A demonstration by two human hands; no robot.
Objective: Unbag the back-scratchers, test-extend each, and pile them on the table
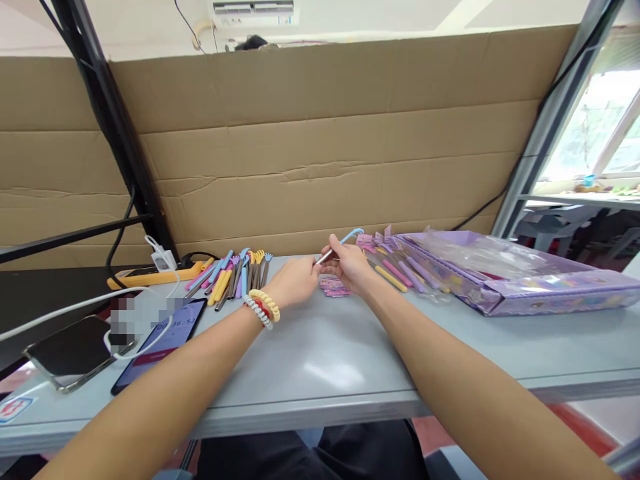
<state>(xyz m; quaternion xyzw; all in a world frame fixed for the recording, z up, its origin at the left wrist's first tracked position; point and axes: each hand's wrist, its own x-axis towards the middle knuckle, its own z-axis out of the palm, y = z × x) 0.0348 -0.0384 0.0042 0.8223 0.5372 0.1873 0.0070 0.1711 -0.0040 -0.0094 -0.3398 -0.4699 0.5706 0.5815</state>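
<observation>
Above the middle of the table, a thin back scratcher [352,235] with a metal shaft and a light-blue curved end is held between both hands. My right hand [349,267] is closed around its shaft, with the blue end sticking out beyond the fingers. My left hand [296,280] pinches near the shaft's other end, and its fingertips are partly hidden. Beside it on the left lies a pile of back scratchers [233,277] in yellow, blue, pink and purple. Small pink printed cards [334,287] lie under my right hand. Bagged yellow, pink and purple handles [400,270] lie right of it.
A purple box [545,293] with clear plastic bags [480,253] stands on the right. On the left lie a phone showing a timer [167,340], a dark phone [75,350], white cables and a yellow device [150,275]. A cardboard wall [325,147] closes off the back.
</observation>
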